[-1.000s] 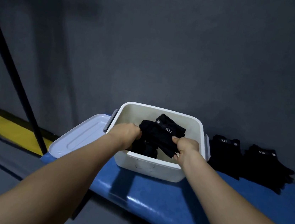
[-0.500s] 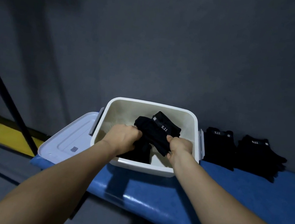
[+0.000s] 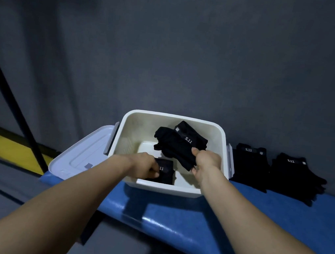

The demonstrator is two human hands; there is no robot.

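While the bundle of black gloves [image 3: 181,147] hangs over the middle of the white bin [image 3: 131,135], clear of its floor, the right hand [image 3: 207,163] holds it by its near edge, thumb on top and fingers curled beneath; a "5.11" mark shows on the cuff turned towards the bin's back wall. Lower down, a folded black glove [image 3: 166,172] lies on the bin's floor against the front wall, and the left hand [image 3: 146,165] has its fingers curled round that glove's left edge; whether it is setting the piece down or taking it up cannot be told from this one view. The bin stands on the blue desk [image 3: 193,218] with its lid [image 3: 81,154] off and lying flat just beside it on the left, overhanging the desk's end; so the opening step is done. To the right of the bin, two piles of the same black gloves rest on the desk against the grey wall, the nearer pile [image 3: 249,164] just beside the bin's right handle and the farther pile [image 3: 295,176] close beside the first. As a judgement, the work stands about midway: two lots lie outside the bin and two are in the hands; the rest of the bin's floor that shows is bare, and the lid is not yet back on.
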